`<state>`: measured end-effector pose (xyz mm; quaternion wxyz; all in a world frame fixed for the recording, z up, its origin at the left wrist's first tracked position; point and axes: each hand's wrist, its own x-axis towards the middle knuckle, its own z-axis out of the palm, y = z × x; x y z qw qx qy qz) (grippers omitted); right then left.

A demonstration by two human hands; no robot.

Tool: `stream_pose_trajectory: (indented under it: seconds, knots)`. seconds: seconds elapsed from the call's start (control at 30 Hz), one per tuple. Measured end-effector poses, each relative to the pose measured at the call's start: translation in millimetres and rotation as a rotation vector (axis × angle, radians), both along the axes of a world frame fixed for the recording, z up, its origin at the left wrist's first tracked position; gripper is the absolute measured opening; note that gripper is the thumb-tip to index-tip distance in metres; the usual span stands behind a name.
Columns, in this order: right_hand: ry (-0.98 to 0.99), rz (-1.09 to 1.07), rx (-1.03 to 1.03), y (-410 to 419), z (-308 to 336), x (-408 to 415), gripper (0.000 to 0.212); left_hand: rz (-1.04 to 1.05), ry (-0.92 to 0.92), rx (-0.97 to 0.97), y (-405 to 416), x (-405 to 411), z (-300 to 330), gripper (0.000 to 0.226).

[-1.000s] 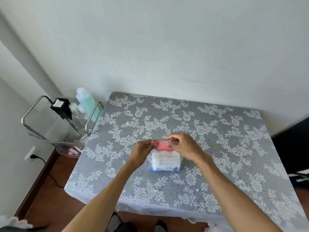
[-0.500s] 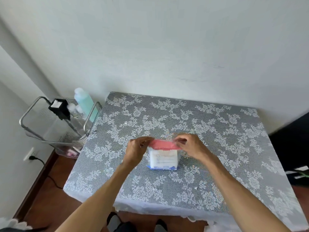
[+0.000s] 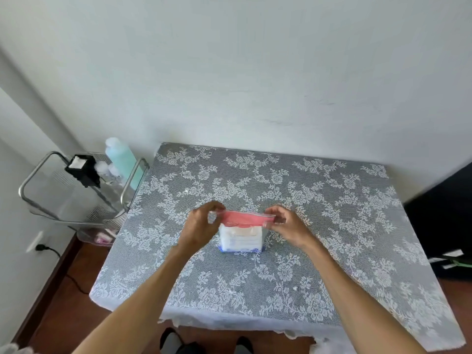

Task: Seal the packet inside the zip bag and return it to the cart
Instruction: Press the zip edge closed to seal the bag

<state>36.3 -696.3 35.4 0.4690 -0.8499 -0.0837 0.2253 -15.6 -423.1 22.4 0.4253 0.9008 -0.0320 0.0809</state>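
1. Two bare forearms are reaching forward from the bottom edge over the counter (image 3: 332, 290), which is wearing a grey cloth with a white lace flower pattern.
2. The left hand (image 3: 199, 227) is pinching the left end of the pink strip along the top of the clear plastic zip bag (image 3: 244, 221), thumb and fingertips pressed together on it.
3. The right hand (image 3: 288, 226) is pinching the right end of the same strip, so the two hands are sitting well apart with the strip stretched level between them.
4. The white packet with blue print along its base (image 3: 241, 240) is standing inside the bag, its bottom resting on the counter near the middle (whether the seal is fully pressed closed, I cannot tell).
5. The metal-railed cart (image 3: 76, 192) is standing just beside the counter's far left corner, carrying a pale green plastic bottle (image 3: 122, 162) and a black box-shaped object with a white top (image 3: 83, 168).
6. A plain white wall (image 3: 255, 72) is rising behind the counter.
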Motion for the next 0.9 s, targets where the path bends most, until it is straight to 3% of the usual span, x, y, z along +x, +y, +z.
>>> stream_pose_trajectory:
  seconds: [0.07,0.17,0.33,0.57,0.9]
  knots:
    - [0.026,-0.016,0.000,3.8,-6.1,-3.0,0.042,-0.010,-0.068,0.115,-9.3,7.0,11.3,0.029]
    - [0.011,-0.069,-0.015,8.4,-12.8,-5.0,0.037,-0.091,-0.146,0.214,-32.3,21.8,25.8,0.035]
    - [0.006,-0.128,0.037,8.0,-17.2,-7.2,0.025,-0.276,-0.100,0.314,-73.7,39.5,32.7,0.033]
    - [0.009,-0.221,0.127,9.5,-21.7,-13.6,0.012,-0.342,-0.065,0.265,-100.6,42.9,29.8,0.015]
    - [-0.046,-0.221,0.103,7.7,-34.2,-17.1,0.017,-0.285,-0.099,0.100,-96.8,49.0,33.1,0.008]
